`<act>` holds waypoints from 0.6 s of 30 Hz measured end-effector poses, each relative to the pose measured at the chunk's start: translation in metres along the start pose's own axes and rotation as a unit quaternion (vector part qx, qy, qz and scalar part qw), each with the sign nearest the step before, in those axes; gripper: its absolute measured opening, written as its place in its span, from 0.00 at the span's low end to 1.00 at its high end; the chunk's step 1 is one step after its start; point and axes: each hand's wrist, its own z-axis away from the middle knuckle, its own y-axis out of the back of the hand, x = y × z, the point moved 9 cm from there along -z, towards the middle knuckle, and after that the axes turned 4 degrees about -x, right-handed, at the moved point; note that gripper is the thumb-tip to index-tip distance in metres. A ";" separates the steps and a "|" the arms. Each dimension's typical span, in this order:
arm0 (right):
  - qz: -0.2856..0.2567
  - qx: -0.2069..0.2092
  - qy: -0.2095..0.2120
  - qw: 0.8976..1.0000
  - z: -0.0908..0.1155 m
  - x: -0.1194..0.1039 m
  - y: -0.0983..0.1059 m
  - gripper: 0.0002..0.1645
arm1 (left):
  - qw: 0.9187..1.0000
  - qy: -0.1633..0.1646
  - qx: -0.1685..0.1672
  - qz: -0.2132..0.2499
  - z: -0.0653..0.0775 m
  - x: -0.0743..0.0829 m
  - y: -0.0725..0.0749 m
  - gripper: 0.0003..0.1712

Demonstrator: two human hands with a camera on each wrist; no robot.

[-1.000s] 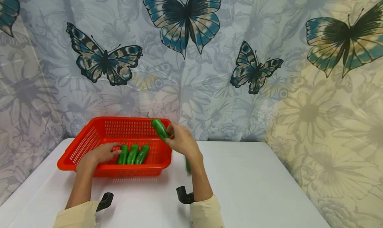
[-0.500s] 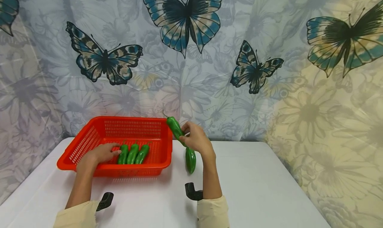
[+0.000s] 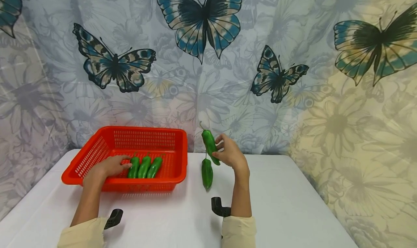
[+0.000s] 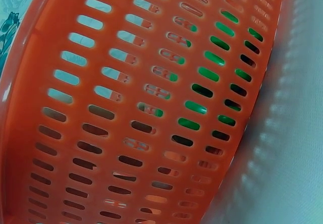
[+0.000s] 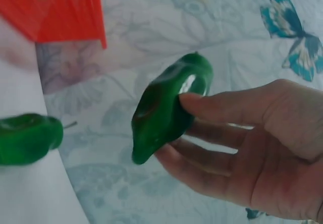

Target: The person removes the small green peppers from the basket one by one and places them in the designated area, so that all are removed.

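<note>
The right hand (image 3: 229, 154) and the green pepper (image 3: 210, 143) it carries have moved rightward since the earlier head frame, from over the basket's right rim to clear of it, near the frame's centre. The red basket (image 3: 143, 181), slotted and rectangular, stands left of centre on the white surface (image 3: 286, 197); three peppers (image 3: 144, 167) lie side by side within, near its front wall, stems toward the back. Green shows through the slots in the left wrist view. The left hand (image 3: 109, 166) reaches in over the left rim, fingers relaxed and extended beside the leftmost pepper; contact cannot be told. The right fingers are clamped on the green pepper, thumb opposing. It is glossy, with a bright highlight and a brownish patch, tilted, its thin stem uppermost. A second pepper (image 3: 207, 173) lies below it in the frame, right of the basket.
</note>
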 end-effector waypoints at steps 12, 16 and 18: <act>0.050 -0.026 -0.139 0.989 0.005 0.052 -0.009 0.36 | 1.000 0.003 -0.003 -0.002 0.000 0.000 0.000 0.34; 0.072 -0.062 -0.182 0.979 0.004 0.077 -0.020 0.39 | 1.000 0.007 -0.004 -0.002 0.000 0.000 0.001 0.34; 0.070 -0.080 -0.192 0.976 0.003 0.086 -0.025 0.39 | 1.000 0.009 -0.006 -0.002 0.000 -0.001 0.001 0.34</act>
